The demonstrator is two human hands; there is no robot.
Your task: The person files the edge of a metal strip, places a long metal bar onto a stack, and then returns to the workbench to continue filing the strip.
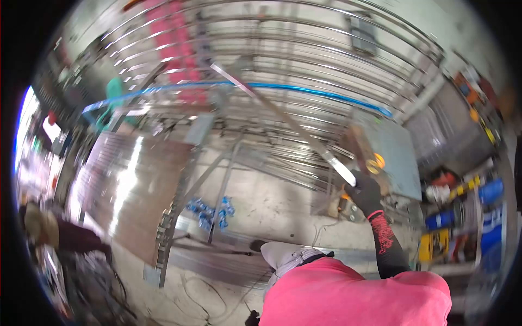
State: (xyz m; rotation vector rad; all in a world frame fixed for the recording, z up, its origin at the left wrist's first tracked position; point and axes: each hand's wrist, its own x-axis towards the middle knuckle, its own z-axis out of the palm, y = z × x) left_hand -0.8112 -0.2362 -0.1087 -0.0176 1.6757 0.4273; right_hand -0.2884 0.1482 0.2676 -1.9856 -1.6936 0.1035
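My right hand (363, 193), in a dark glove, is closed around the near end of a long, shiny metal bar (288, 120). From the hand the bar slants up and to the left, over the rack of metal tubes (310, 41). A long blue strip (321, 92) lies across that rack, and the bar's far part crosses it in view. At the bottom edge a small dark patch, apparently my gloved left hand (252, 318), shows beside the pink shirt. Its fingers are too cut off and blurred to make out.
A worktable with a shiny brown sheet top (147, 201) stands at the left. Crumpled blue wrapping (204, 212) and a loose cable (209, 304) lie on the floor. At the right are a grey-topped bench (391, 155) with a yellow tape roll (375, 163), and blue and yellow bins (433, 245).
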